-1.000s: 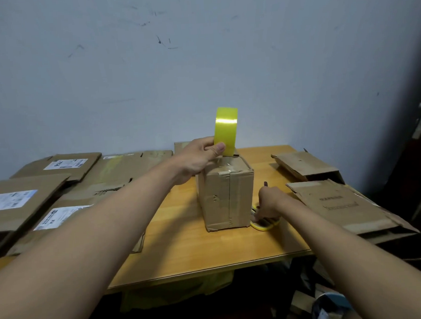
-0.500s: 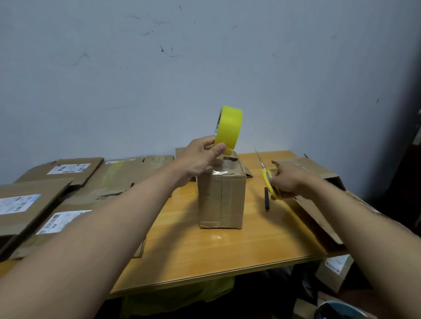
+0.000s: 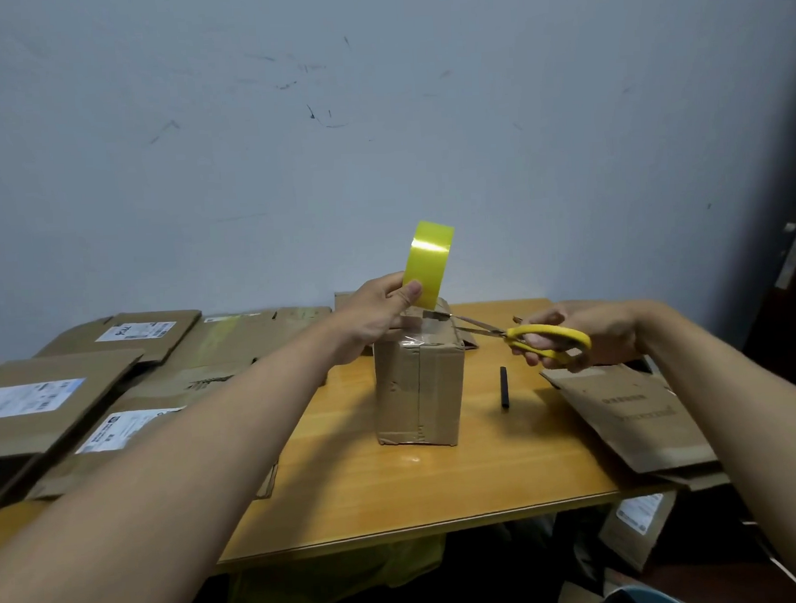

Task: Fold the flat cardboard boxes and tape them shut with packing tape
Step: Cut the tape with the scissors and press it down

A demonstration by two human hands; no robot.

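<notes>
A folded cardboard box (image 3: 419, 387) stands upright in the middle of the wooden table (image 3: 397, 495), with clear tape across its top. My left hand (image 3: 378, 314) grips a yellow roll of packing tape (image 3: 429, 265) just above the box's far top edge. A strip of tape runs from the roll down to the box top. My right hand (image 3: 573, 333) holds yellow-handled scissors (image 3: 545, 339) to the right of the box. Their open blades point left and reach the tape strip at the box's top right edge.
Several flat cardboard boxes (image 3: 55, 402) with white labels lie stacked on the left of the table. More flattened boxes (image 3: 637, 408) lie at the right, overhanging the edge. A small black stick (image 3: 504, 388) lies right of the box. Boxes and a bag sit below the table.
My right hand picked the scissors up from the table beside the box, raised them and brought the blades to the tape at the box top. My left hand kept holding the roll.
</notes>
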